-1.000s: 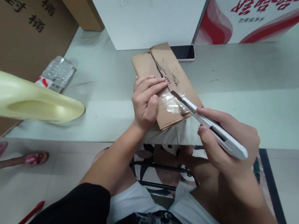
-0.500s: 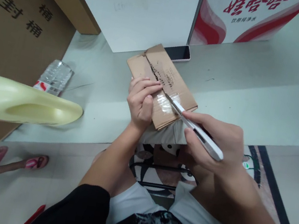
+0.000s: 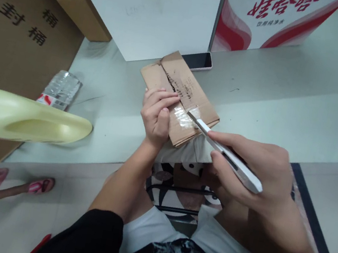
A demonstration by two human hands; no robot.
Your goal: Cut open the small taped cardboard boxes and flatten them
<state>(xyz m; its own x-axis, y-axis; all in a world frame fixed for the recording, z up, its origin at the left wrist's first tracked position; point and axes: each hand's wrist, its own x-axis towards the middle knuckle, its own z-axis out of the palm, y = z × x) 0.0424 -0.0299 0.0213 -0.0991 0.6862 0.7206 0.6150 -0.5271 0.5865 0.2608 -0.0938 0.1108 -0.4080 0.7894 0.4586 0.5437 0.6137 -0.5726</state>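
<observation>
A flat brown cardboard box lies at a slant near the front edge of the cloth-covered table. Dark markings run beside its lengthwise seam, and shiny clear tape covers part of the near end. My left hand grips the box's left side, its fingers lying over the top close to the seam. In my right hand is a white utility knife, with its blade out. The blade tip is at the taped part of the seam; whether it touches or sits just above, I cannot tell.
Behind the box lie a black-screened phone, a large white box and a red-and-white carton. At left are a clear plastic bottle, a pale yellow curved object and a big carton. Another person's foot shows below.
The knife and my right hand have moved a little to the right and towards me, along the seam. My left hand keeps its place on the box. The view has shifted slightly.
</observation>
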